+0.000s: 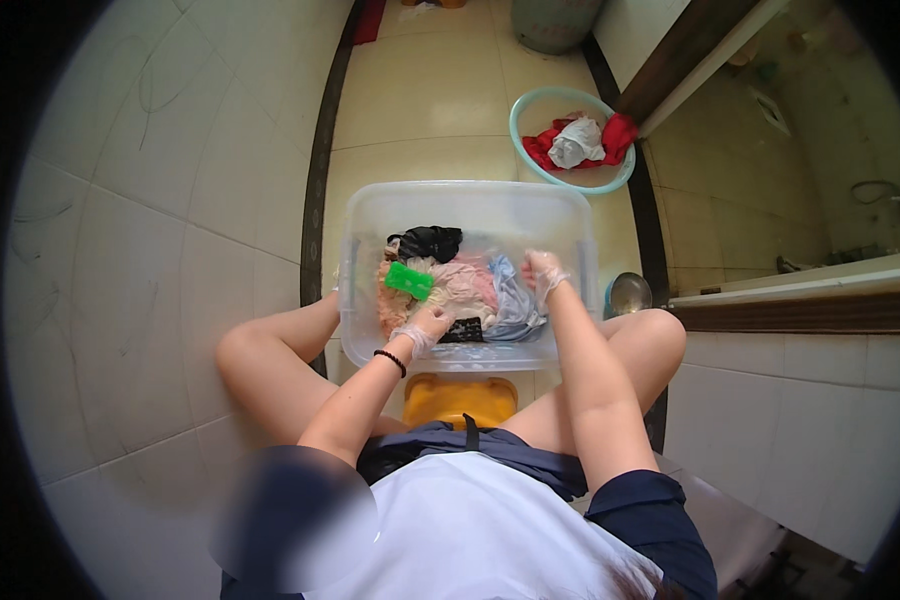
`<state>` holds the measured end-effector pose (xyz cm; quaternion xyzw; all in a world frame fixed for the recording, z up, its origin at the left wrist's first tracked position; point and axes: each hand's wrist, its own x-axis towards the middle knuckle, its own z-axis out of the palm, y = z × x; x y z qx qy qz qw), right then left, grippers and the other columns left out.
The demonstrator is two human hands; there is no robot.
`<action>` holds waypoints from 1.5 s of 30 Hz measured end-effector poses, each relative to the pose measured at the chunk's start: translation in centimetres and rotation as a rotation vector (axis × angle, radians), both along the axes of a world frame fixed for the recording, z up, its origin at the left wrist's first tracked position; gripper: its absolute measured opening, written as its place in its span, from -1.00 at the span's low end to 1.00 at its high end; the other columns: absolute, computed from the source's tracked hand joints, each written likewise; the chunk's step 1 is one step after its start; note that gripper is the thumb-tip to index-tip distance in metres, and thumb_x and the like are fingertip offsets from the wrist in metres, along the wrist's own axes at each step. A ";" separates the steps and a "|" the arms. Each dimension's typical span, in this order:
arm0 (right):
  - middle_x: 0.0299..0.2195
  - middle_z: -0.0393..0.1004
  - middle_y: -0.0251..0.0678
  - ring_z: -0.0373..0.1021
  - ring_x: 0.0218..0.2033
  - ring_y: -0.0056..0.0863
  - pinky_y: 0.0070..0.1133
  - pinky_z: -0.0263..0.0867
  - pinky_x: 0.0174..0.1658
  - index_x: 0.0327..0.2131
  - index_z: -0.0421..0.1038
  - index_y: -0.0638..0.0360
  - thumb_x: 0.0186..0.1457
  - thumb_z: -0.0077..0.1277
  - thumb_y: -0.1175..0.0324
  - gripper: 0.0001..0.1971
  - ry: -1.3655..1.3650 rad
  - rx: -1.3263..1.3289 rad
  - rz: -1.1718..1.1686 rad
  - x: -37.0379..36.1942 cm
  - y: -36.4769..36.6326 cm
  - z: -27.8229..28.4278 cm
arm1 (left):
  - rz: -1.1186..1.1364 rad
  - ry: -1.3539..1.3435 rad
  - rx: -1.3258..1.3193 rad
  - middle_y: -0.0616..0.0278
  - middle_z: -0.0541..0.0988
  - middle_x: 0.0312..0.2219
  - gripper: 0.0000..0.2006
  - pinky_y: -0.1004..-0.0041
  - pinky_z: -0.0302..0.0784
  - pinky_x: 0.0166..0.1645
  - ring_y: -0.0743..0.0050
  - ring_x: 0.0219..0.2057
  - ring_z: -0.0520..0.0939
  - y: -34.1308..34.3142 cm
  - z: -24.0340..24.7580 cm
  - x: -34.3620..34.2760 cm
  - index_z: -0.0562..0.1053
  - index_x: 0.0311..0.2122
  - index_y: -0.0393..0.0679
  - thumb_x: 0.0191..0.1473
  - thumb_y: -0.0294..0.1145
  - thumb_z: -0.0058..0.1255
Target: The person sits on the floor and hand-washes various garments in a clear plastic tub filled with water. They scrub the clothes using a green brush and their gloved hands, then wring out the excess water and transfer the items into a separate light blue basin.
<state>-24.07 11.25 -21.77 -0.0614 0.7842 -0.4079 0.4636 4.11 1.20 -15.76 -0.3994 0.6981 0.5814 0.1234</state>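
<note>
Wearer w/ knees spread either side of clear plastic tub (470,192), laundry heaped inside, mostly lower half of tub as seen from above. L hand (430,324), thin clear glove, low over near side of the heap, by pale pink cloth (465,285) & black patterned pc (463,330); fingers bent downward, can't tell if closed on fabric or just resting. R hand (543,274), same type glove, nr R wall of tub, just beside lt blue cloth (515,305); fingers bunched, can't tell whether any cloth is gripped. Dark beaded band (391,361) on L wrist, above glove cuff. Green block (408,281), approx. rectangular, lies on the heap, L side, up-left of L hand, apart from both hands. Black garment (430,243) at far side of heap; peach cloth (391,312) along L edge. Pink in middle, blue to R. Beyond tub, far R: round lt-blue-rimmed basin (517,135) on tile floor (420,100), w/ red cloth (620,138) & white bundle (576,143). Metal bowl (630,293) just R of tub, nr R knee. Yellow stool (460,401) btwn thighs, nr side of tub. Greenish cylinder (555,22) at top edge, partly cut off.
</note>
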 end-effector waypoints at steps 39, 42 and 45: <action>-0.15 0.37 0.14 0.29 -0.06 0.02 -0.34 0.21 0.00 -0.18 0.38 0.31 -0.09 -0.21 0.40 -0.64 0.189 0.474 0.167 8.3 2.7 0.5 | 0.202 -0.013 0.396 0.18 0.50 -0.38 -0.69 0.55 0.43 -0.21 0.52 -0.34 0.51 0.4 -3.8 -1.1 0.39 -0.26 -0.33 0.11 -0.22 -0.08; -0.22 0.40 0.16 0.32 -0.13 0.06 -0.29 0.22 -0.05 -0.22 0.39 0.31 -0.09 -0.25 0.40 -0.66 0.191 0.343 0.143 9.1 3.0 2.8 | 0.228 0.101 0.402 0.25 0.48 -0.45 -0.69 0.55 0.39 -0.28 0.56 -0.42 0.46 0.0 -2.7 -1.2 0.40 -0.32 -0.30 0.10 -0.19 -0.09; -0.26 0.40 0.16 0.32 -0.17 0.10 -0.26 0.21 -0.08 -0.30 0.38 0.29 -0.10 -0.27 0.40 -0.71 0.329 0.313 0.218 11.8 1.2 9.3 | 0.265 0.192 0.269 0.35 0.43 -0.58 -0.67 0.55 0.30 -0.40 0.62 -0.53 0.38 -1.5 -3.8 0.3 0.41 -0.44 -0.25 0.08 -0.13 -0.11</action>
